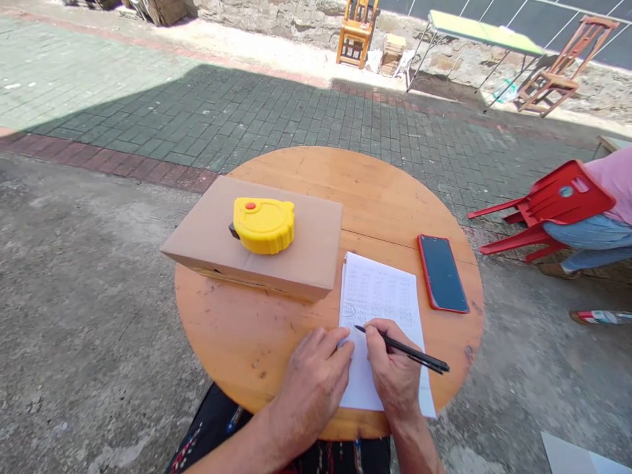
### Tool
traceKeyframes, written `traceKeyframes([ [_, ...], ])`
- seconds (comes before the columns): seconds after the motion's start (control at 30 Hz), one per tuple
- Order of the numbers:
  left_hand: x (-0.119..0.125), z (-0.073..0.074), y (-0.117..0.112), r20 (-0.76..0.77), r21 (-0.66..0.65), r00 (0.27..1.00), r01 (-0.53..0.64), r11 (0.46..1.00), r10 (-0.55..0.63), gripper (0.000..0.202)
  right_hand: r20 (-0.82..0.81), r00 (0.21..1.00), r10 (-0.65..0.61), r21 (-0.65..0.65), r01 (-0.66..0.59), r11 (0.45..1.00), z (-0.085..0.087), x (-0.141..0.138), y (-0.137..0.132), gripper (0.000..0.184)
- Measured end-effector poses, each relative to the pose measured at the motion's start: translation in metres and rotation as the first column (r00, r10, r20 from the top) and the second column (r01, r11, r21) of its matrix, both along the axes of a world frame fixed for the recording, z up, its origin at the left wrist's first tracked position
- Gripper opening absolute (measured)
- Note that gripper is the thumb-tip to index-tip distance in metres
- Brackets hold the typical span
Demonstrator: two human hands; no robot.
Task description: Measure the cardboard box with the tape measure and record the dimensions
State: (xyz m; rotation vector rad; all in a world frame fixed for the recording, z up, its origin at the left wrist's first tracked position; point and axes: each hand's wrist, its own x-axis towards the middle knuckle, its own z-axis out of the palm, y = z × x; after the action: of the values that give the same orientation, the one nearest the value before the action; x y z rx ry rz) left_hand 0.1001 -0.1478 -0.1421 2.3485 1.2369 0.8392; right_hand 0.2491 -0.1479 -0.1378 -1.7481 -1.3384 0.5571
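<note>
My right hand [394, 368] is closed round a black pen [415, 352], whose tip meets the white paper [385, 362] just below rows of handwriting. Part of the writing near the paper's left edge is circled. My left hand [318, 372] lies on the table with its fingertips on the left edge of the paper, its fingers loosely bent and holding nothing. Left of the paper, a brown cardboard box [207, 230] sits on the round wooden table [237, 336]. On top of the box stands a yellow tape measure [266, 227] with a red button.
A red-cased phone [443, 273] lies right of the paper. Further right a person in pink sits on a red plastic chair [557, 197], near a bottle [605, 317] on the ground. Wooden chairs [356, 33] and a folding table [484, 33] stand by the far wall.
</note>
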Motion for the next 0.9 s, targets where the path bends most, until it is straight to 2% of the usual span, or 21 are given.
traceKeyframes([
  [0.13,0.000,0.000,-0.001,-0.001,-0.003,1.000,0.002,1.000,-0.002,0.020,-0.041,0.999,0.006,-0.016,-0.007,1.000,0.000,0.002,-0.002,0.019],
  [0.23,0.000,-0.002,-0.002,0.003,-0.004,1.000,0.007,1.000,-0.007,0.019,-0.150,0.989,-0.014,-0.022,0.011,1.000,0.000,0.003,-0.004,0.019],
  [0.37,0.000,-0.004,-0.002,0.003,-0.016,1.000,0.009,1.000,-0.009,0.020,-0.330,0.937,-0.119,0.016,0.131,0.991,0.000,0.003,-0.001,0.017],
  [0.47,0.000,-0.004,-0.001,-0.010,-0.022,1.000,0.010,1.000,-0.010,0.021,-0.453,0.879,-0.148,0.043,0.187,0.981,0.000,0.002,0.004,0.017],
  [0.6,-0.001,-0.003,-0.001,-0.022,-0.017,1.000,0.013,1.000,-0.013,0.020,-0.533,0.830,-0.166,0.003,0.198,0.980,0.011,0.000,0.006,0.025],
  [0.67,-0.001,-0.003,-0.001,-0.030,-0.013,0.999,0.017,1.000,-0.017,0.019,-0.564,0.813,-0.142,0.028,0.191,0.981,0.021,0.003,0.002,0.029],
  [0.77,-0.002,-0.002,-0.001,-0.053,-0.005,0.998,0.020,1.000,-0.020,0.019,-0.540,0.836,-0.099,0.095,0.177,0.980,0.035,0.014,-0.009,0.031],
  [0.9,-0.001,-0.001,-0.002,-0.046,0.013,0.999,0.022,1.000,-0.022,0.020,-0.296,0.939,-0.173,0.035,0.191,0.981,0.036,0.033,-0.037,0.035],
])
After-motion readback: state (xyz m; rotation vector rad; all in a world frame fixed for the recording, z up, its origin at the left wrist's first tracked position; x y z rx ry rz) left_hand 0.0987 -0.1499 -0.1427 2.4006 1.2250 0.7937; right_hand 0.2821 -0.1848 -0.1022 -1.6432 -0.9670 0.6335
